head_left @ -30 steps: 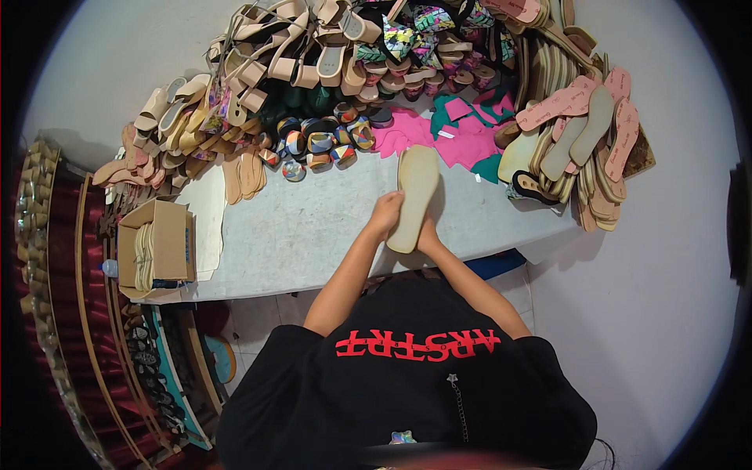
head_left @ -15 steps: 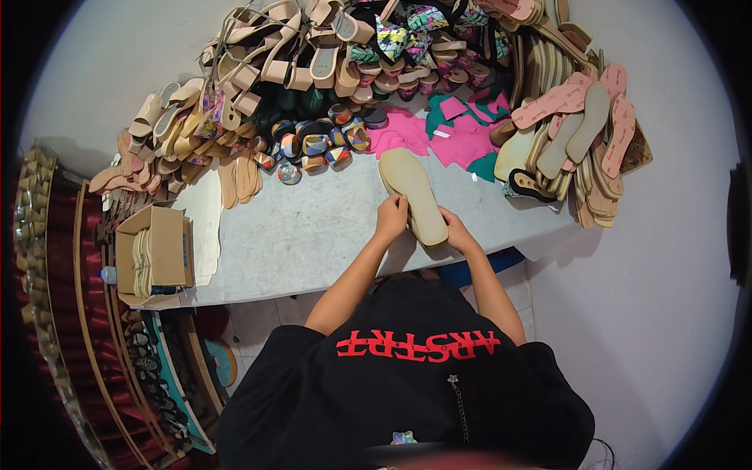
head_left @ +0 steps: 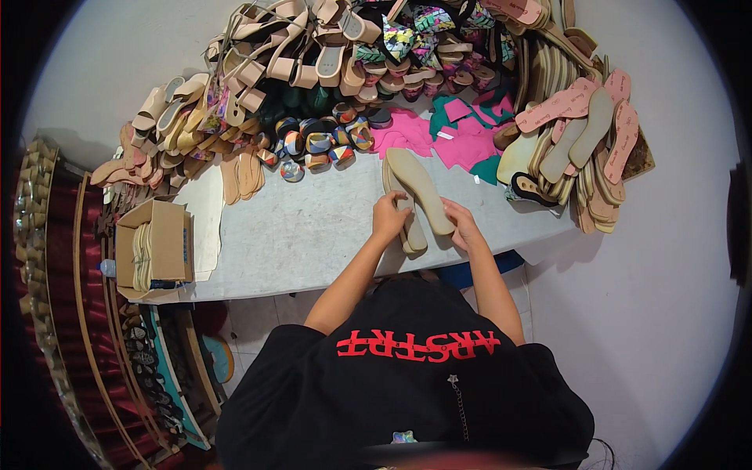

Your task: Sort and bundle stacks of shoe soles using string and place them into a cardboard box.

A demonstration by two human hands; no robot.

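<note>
In front of me, over the near part of the table, are cream shoe soles fanned apart. The upper cream sole (head_left: 424, 188) leans to the right, and my right hand (head_left: 462, 222) grips its lower right edge. Beneath it, the lower cream sole (head_left: 413, 236) points almost straight toward me, with what looks like another layer under it. My left hand (head_left: 390, 215) is closed on the left edge of that lower sole, its thumb and fingers curled over the side. The soles overlap at their far ends.
Strappy heeled sandals (head_left: 329, 63) pile up along the wall. Patterned sandals (head_left: 317, 142) and pink fabric pieces (head_left: 466, 145) lie at the table's far side. Stacked soles and pink insoles (head_left: 560, 102) crowd the right end. A cardboard box (head_left: 168, 243) stands at left.
The soles, stacked together before, have fanned apart. The upper one has shifted right with my right hand, while the lower one stays left with my left hand.
</note>
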